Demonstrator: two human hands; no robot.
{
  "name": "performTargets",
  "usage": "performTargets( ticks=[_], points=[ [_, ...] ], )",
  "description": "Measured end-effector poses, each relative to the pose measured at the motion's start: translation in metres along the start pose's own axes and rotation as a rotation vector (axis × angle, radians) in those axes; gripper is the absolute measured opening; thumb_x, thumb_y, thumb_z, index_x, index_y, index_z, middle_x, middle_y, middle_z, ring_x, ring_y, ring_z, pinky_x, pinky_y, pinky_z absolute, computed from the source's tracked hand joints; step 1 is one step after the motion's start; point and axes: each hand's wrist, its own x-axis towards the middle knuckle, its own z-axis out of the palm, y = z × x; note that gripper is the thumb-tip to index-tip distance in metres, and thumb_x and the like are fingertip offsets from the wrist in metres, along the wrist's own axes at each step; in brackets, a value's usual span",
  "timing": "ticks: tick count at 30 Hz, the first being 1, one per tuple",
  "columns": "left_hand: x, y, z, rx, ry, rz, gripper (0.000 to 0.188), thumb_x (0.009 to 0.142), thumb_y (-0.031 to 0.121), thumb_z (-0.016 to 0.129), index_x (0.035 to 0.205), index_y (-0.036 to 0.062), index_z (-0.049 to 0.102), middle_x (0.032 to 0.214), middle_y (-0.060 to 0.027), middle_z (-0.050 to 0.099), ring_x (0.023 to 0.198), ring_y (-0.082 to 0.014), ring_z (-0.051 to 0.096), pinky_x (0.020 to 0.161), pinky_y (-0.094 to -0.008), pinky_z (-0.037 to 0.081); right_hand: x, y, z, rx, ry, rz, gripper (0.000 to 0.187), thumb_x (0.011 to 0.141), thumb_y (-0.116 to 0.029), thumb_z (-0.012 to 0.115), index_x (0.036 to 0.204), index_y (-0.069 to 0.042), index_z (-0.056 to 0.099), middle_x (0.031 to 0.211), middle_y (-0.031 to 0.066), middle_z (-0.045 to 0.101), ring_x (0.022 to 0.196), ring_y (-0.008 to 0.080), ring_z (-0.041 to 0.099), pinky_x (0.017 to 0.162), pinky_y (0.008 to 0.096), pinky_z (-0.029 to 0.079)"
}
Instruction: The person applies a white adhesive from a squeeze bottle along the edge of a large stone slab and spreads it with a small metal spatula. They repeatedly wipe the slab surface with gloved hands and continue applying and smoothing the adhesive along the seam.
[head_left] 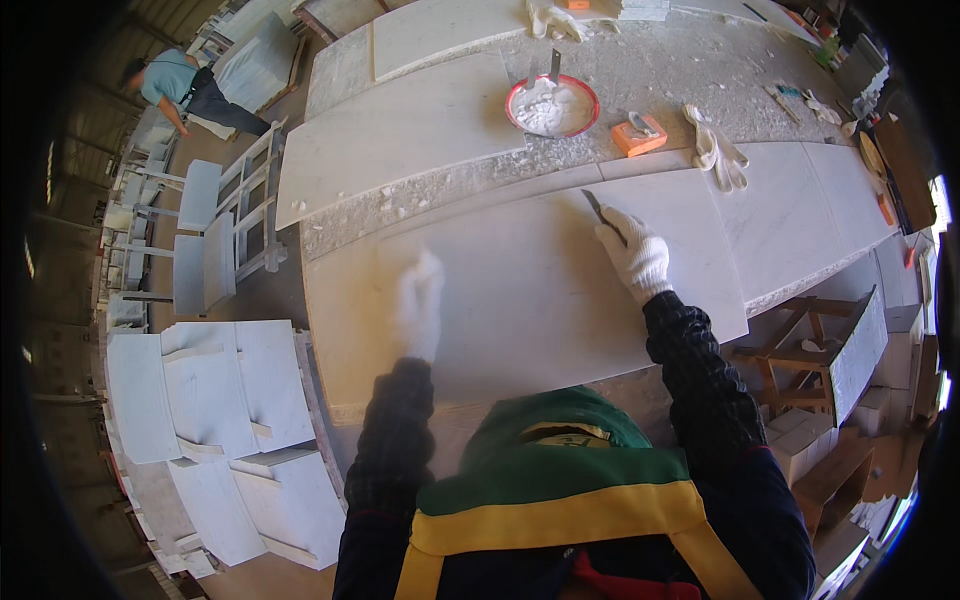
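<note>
My right hand (638,258), in a white knitted glove, is closed round a thin dark putty knife (592,204). Its blade points up and left over a large pale stone slab (520,300). My left hand (420,305), gloved in white as well, is over the left part of the same slab. Motion smears its fingers, so whether it holds anything is unclear. Beyond the slab stands a red-rimmed bowl (597,112) of white powder or paste with two flat blades stuck upright in it. An orange block (636,140) with a small metal piece on top is to its right.
A pair of empty white gloves (716,150) lies beyond my right hand. More pale slabs (420,130) rest on the dusty, chip-strewn table (660,65). Slabs on supports (230,400) stand at left, where another person (185,85) leans over. A wooden frame (800,350) stands at right.
</note>
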Motion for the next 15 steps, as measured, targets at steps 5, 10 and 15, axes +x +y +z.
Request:
performTargets(
  ticks=[5, 10, 15],
  points=[
    [0.001, 0.023, -0.011, -0.012, -0.134, 0.099, 0.057, 0.103, 0.039, 0.071, 0.145, 0.0023, 0.058, 0.135, -0.0179, 0.069, 0.125, -0.0275, 0.066, 0.107, -0.0393, 0.049, 0.011, 0.016, -0.004, 0.019, 0.039, -0.036, 0.035, 0.097, -0.031, 0.073, 0.124, -0.009, 0.074, 0.114, 0.0169, 0.076, 0.105, 0.0379, 0.072, 0.09, 0.0431, 0.058],
    [0.03, 0.026, -0.014, 0.05, -0.377, 0.144, 0.062, 0.102, 0.038, 0.071, 0.147, -0.001, 0.056, 0.14, -0.0211, 0.067, 0.131, -0.0301, 0.064, 0.11, -0.0396, 0.048, 0.007, 0.012, -0.005, 0.012, 0.047, -0.028, 0.035, 0.097, -0.032, 0.073, 0.123, -0.01, 0.075, 0.113, 0.0164, 0.076, 0.105, 0.0377, 0.072, 0.091, 0.0429, 0.057],
    [0.052, 0.024, -0.003, 0.08, -0.52, 0.148, 0.059, 0.1, 0.037, 0.072, 0.146, 0.0023, 0.058, 0.139, -0.0197, 0.068, 0.131, -0.0296, 0.064, 0.111, -0.0398, 0.047, 0.009, 0.013, -0.003, -0.023, 0.045, 0.002, 0.036, 0.096, -0.032, 0.073, 0.124, -0.01, 0.075, 0.114, 0.0152, 0.077, 0.106, 0.0366, 0.072, 0.092, 0.0423, 0.057]
  ],
)
